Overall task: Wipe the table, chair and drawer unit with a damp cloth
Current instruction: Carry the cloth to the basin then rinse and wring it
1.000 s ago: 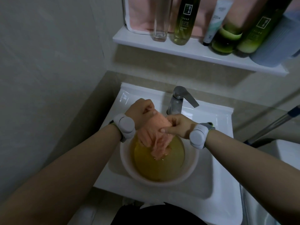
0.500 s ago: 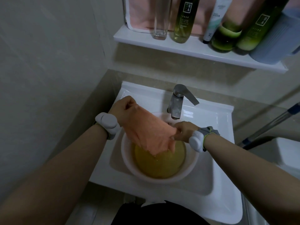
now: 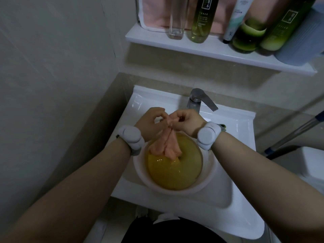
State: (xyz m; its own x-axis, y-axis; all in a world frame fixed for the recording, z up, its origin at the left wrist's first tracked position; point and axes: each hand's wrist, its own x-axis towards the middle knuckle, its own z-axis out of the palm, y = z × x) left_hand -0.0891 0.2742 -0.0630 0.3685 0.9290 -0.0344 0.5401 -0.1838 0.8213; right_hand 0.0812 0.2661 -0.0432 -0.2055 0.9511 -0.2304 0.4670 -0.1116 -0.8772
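Note:
A wet pink cloth point(image 3: 168, 146) hangs in folds over a white basin point(image 3: 209, 172) of yellowish water that stands in the sink point(image 3: 236, 199). Its top edge is bunched together between my two hands. My left hand point(image 3: 152, 122) pinches that edge from the left. My right hand point(image 3: 187, 121) pinches it from the right, close against the left hand. The cloth's lower end touches the water. Both hands are held just in front of the tap point(image 3: 198, 100).
A white shelf point(image 3: 210, 51) above the sink carries a clear glass, green bottles, a tube and folded pink towels. A tiled wall stands close on the left. A mop handle point(image 3: 294, 132) leans at the right, above a white fixture point(image 3: 313, 163).
The cloth was spread wide between my hands half a second ago. My hands have come together, so the cloth now hangs folded and bunched over the basin.

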